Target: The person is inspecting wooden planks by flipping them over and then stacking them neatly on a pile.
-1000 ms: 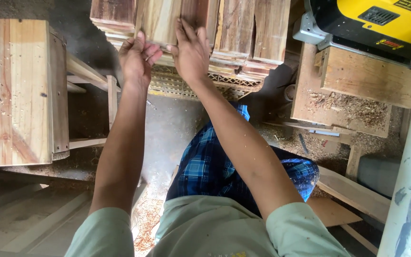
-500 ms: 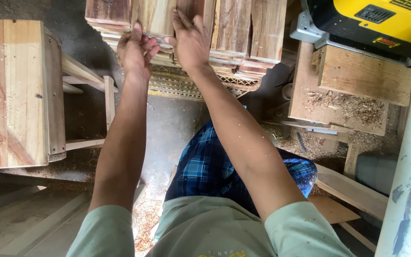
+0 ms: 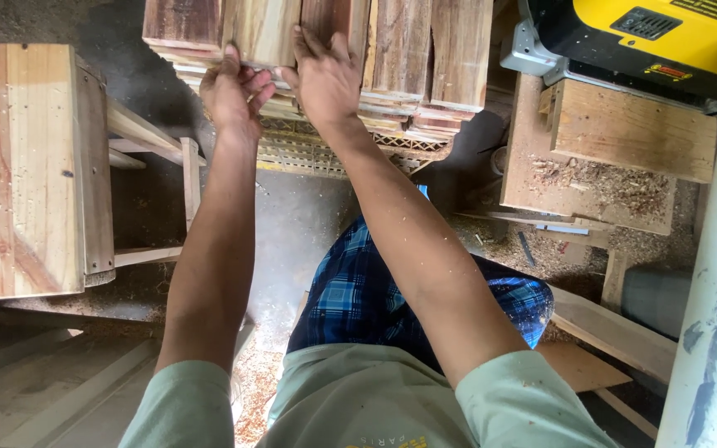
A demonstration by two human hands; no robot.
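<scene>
Wooden boards are being handled by both hands at the near edge of a stack.
Left hand (image 3: 232, 91) is curling its fingers under the end of a pale board (image 3: 260, 31) atop the stack of boards (image 3: 425, 58); right hand (image 3: 325, 79) is pressing flat on it, fingers spread. A yellow planer (image 3: 641, 41) is sitting just right of the stack.

Stacked wood boards (image 3: 317, 33): reddish-brown with pale yellow-green streaks. Right of the stack, machine (image 3: 641, 41): yellow housing, black panel, grey base. Below the stack, shorts (image 3: 375, 299): blue plaid. Shirt (image 3: 358, 406): pale green. Left of the stack, table (image 3: 18, 166): light pine, orange grain.
</scene>
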